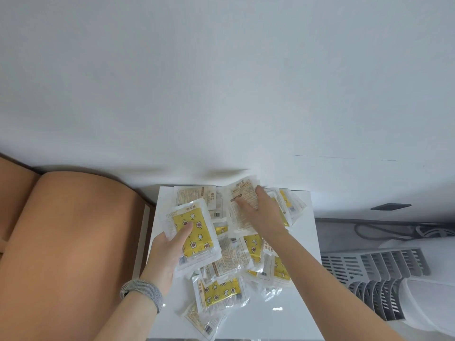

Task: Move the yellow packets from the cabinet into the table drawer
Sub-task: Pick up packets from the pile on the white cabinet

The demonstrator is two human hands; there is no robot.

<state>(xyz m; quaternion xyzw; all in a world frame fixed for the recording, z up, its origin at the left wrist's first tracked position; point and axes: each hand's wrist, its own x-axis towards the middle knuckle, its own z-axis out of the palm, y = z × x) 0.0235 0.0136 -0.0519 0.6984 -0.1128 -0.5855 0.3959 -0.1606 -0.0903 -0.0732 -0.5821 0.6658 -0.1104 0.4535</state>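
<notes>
Left hand [170, 249] gripping a stack of clear-wrapped yellow star-print packets [194, 232], thumb curled across the top, held above the near left of the white counter [302, 244]. Right hand [263, 212] farther off, fingers [242, 204] clamped on a pale packet [240, 217] turned printed-back up. More yellow packets [219, 291] heaped loose over the counter beneath both hands.

I can read no text with certainty. The packet [194, 232] held in the left grip [170, 244] carries a short line of printed characters along its top edge, too blurred to read. The packet [242, 207] under the right grip [261, 212] shows a heading and dense small print, equally illegible. Barcodes [217, 214] appear on several packets; I cannot resolve their digits.
</notes>
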